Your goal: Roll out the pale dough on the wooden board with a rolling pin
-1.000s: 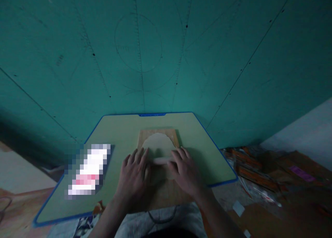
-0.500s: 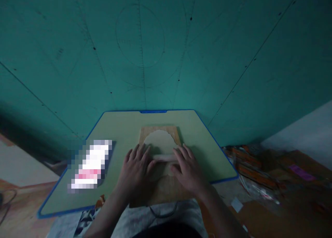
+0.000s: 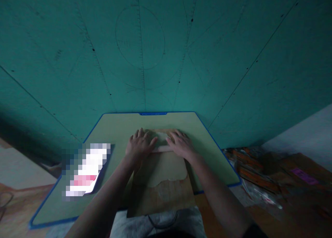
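Note:
A pale rolling pin (image 3: 163, 148) lies crosswise over a flat sheet of dough (image 3: 160, 167) on a wooden board (image 3: 163, 198). My left hand (image 3: 140, 143) rests palm down over the pin's left end, fingers stretched forward and thumb pointing inward. Over its right end lies my right hand (image 3: 181, 143), its fingers likewise stretched out and apart. Only the middle of the pin shows between the hands; both ends are hidden. The near edge of the dough is uneven, and its far part lies between and beyond my hands.
The board rests on a pale table (image 3: 121, 122) with a blue rim, against a green wall (image 3: 160, 51). A phone (image 3: 90, 169) with a blurred-out screen stands at the left. Cardboard and plastic-wrapped items (image 3: 256, 172) lie on the floor to the right.
Both hands have moved forward with the rolling pin, from the middle of the dough toward its far end. More of the near dough and board is now uncovered.

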`<action>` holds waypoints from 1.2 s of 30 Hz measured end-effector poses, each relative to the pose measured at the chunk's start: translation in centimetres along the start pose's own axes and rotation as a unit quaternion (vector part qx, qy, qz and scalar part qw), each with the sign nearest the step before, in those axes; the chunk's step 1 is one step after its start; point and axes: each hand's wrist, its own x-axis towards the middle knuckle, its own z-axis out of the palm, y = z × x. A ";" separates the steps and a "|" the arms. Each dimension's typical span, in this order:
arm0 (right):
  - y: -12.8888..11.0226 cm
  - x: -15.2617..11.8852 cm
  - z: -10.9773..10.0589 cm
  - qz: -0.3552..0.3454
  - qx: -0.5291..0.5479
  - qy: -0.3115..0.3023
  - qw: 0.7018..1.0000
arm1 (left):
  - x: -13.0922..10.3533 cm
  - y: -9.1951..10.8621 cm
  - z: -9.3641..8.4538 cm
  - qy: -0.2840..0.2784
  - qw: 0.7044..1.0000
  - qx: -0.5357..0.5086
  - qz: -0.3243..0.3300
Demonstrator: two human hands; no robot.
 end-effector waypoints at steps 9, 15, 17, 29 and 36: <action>0.8 6.6 0.1 0.019 0.015 -0.025 0.999 | 5.7 -1.5 0.7 0.005 1.000 -0.009 -0.022; 0.2 8.7 -0.9 0.034 -0.010 0.026 0.999 | 7.5 -1.5 -0.2 0.012 0.999 0.004 -0.036; 0.0 8.9 -1.2 0.036 -0.014 0.034 0.999 | 7.6 -1.2 -0.6 0.013 0.999 0.011 -0.044; 0.1 1.8 0.0 0.018 0.001 0.022 1.000 | 0.8 0.6 -1.6 -0.049 0.997 0.049 0.033; -0.9 -4.8 0.8 -0.032 -0.050 0.111 0.992 | -4.7 2.0 -1.2 0.009 0.997 0.057 0.050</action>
